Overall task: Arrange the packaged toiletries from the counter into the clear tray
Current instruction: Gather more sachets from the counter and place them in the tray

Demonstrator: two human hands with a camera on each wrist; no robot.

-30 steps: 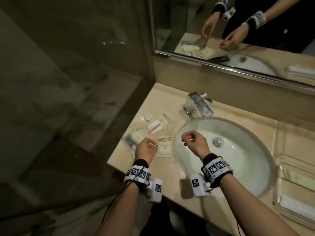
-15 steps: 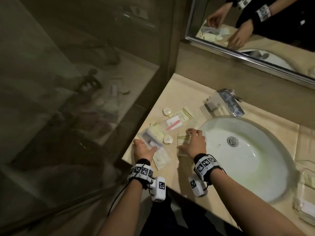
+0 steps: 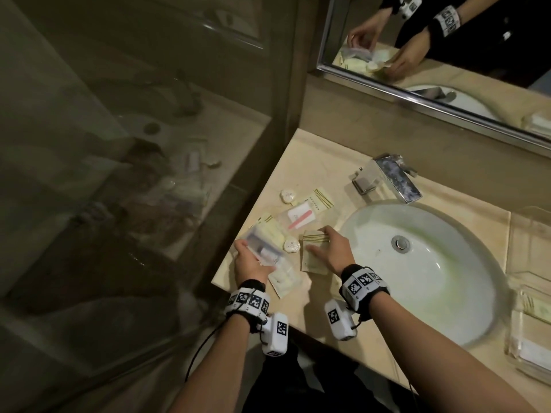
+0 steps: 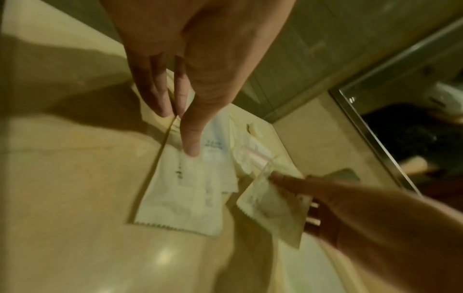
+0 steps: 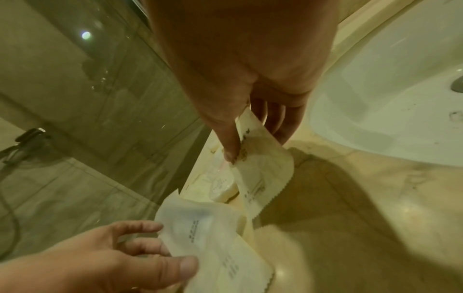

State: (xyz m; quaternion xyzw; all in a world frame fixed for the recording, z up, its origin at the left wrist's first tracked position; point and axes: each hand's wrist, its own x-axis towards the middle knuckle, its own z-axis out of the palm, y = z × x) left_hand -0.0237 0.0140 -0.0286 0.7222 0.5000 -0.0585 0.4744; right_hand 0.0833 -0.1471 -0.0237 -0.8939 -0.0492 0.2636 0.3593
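Several packaged toiletries lie at the left end of the beige counter (image 3: 298,311). My left hand (image 3: 253,256) pinches a clear packet (image 3: 264,248) by its near end, thumb on top (image 4: 190,138), fingers beneath. My right hand (image 3: 317,240) pinches a cream sachet with brown stripes (image 3: 313,257) between thumb (image 5: 230,146) and fingers, its edge lifted off the counter (image 5: 265,178). A pale sachet (image 3: 284,280), two round soaps (image 3: 287,195) (image 3: 291,245), a packet with a pink stick (image 3: 299,219) and a striped sachet (image 3: 321,199) lie loose. The clear tray (image 3: 524,293) sits at the far right edge.
A white oval basin (image 3: 432,272) fills the counter's middle, with a chrome faucet (image 3: 393,180) behind it. A glass shower panel (image 3: 149,174) stands along the counter's left edge. A mirror (image 3: 447,55) hangs above the back wall. The tray holds packets.
The view swung left toward the packets. Both hands dropped from above the basin's rim to the counter; the left took hold of the clear packet, the right the striped sachet.
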